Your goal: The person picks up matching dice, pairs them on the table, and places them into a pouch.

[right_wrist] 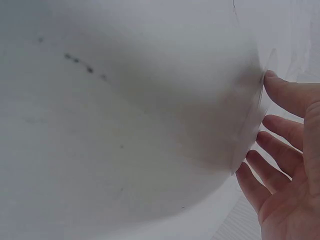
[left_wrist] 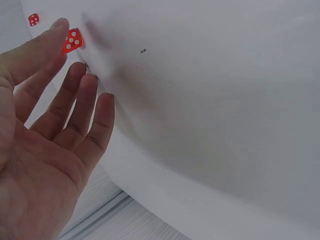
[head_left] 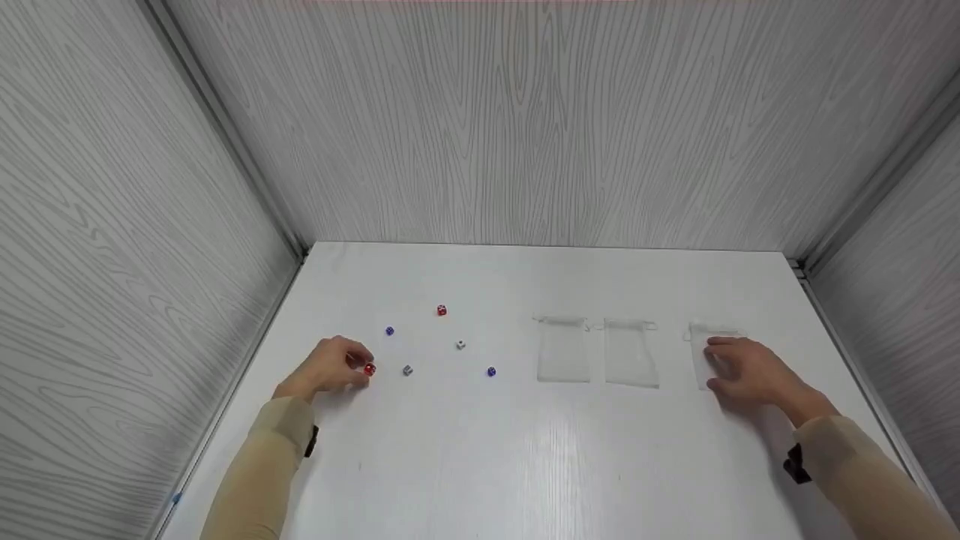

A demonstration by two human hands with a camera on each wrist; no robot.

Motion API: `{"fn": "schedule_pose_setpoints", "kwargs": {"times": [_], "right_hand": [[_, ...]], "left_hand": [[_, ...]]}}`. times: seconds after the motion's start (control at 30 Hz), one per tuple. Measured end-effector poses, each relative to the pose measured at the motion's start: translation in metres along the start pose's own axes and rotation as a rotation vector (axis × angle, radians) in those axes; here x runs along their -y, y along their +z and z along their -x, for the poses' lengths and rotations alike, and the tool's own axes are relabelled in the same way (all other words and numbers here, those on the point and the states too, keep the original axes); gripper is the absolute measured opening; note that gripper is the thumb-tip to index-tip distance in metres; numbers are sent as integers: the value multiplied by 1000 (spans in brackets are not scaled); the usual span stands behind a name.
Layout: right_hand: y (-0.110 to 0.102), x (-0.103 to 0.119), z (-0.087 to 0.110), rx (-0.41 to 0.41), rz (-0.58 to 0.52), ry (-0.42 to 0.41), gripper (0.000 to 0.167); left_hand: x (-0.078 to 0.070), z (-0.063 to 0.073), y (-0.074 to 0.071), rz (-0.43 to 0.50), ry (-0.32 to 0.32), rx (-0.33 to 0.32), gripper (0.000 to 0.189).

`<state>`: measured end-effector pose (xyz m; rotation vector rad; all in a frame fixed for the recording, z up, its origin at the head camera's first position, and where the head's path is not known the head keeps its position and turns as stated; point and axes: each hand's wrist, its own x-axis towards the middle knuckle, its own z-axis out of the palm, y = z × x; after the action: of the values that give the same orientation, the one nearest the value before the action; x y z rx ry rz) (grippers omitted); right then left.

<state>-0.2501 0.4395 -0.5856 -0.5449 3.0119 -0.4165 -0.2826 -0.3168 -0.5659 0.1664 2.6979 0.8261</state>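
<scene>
On the left of the white table, my left hand point(head_left: 335, 366) pinches a red die point(head_left: 370, 369) at the tips of thumb and index finger. The left wrist view shows white pips on this die point(left_wrist: 74, 40), the other fingers spread loosely below. At the right, my right hand point(head_left: 754, 369) rests its fingertips on a sheer white drawstring pouch point(head_left: 699, 360), covering much of it. Its fingers point(right_wrist: 275, 152) are nearly straight along the pouch in the right wrist view. Two similar flat pouches, one nearer the middle point(head_left: 564, 352) and one beside it point(head_left: 630, 354), lie to its left.
Near the left hand are a blue die point(head_left: 389, 331) and a grey die point(head_left: 407, 370). Farther off lie another red die point(head_left: 442, 310), a white die point(head_left: 460, 345) and a second blue die point(head_left: 491, 371). Wood-grain panels point(head_left: 525, 135) enclose the table's back and sides.
</scene>
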Motion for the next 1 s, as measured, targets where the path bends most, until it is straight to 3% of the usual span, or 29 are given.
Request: {"fn": "schedule_pose_setpoints", "kwargs": {"times": [0.63, 0.83, 1.0], "right_hand": [[2, -2, 2, -31, 11, -35, 62], [1, -2, 2, -22, -4, -29, 63], [0, -1, 2, -11, -2, -17, 63]], "left_hand": [[2, -5, 7, 7, 15, -48, 17], [-7, -6, 7, -15, 65, -106, 14], [-25, -8, 6, -39, 114, -140, 15]]}}
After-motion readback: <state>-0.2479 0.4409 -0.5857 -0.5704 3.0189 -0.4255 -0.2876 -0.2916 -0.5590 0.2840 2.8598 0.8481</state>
